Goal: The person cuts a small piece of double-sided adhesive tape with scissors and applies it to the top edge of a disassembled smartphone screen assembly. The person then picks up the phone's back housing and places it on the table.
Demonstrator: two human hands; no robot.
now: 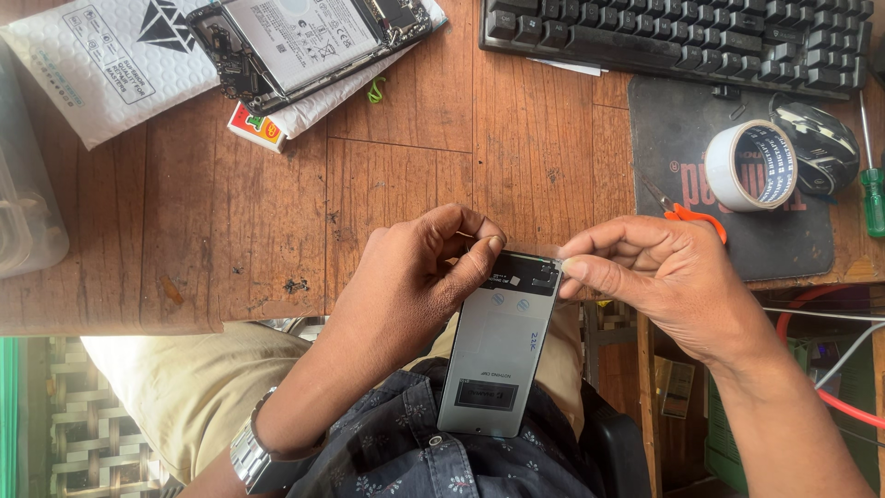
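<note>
— What have you got hold of there?

— A grey phone panel [496,355], low in the middle of the frame, standing on end over my lap just off the edge of the wooden table [406,184]. My left hand [419,277] is closed around its upper left side, thumb pressed on the dark strip along the top. My right hand [659,277] pinches the top right corner, thumb and forefinger shut tight on the edge.

— And the rest of the bench?

— Upper left of the frame: an opened phone [304,41] with its insides showing, lying on a white padded envelope [101,65]. A black keyboard [678,37] runs along the top right. Below it a dark mat [682,138] carries a roll of white tape [751,166] and a computer mouse [820,148]. Orange-handled scissors [687,214] peek out just above my right knuckles, and a green-handled screwdriver [872,189] lies at the far right edge.

— Wearing anything on the wrist?

— A metal watch [253,456] on the left, bottom of the frame.
</note>
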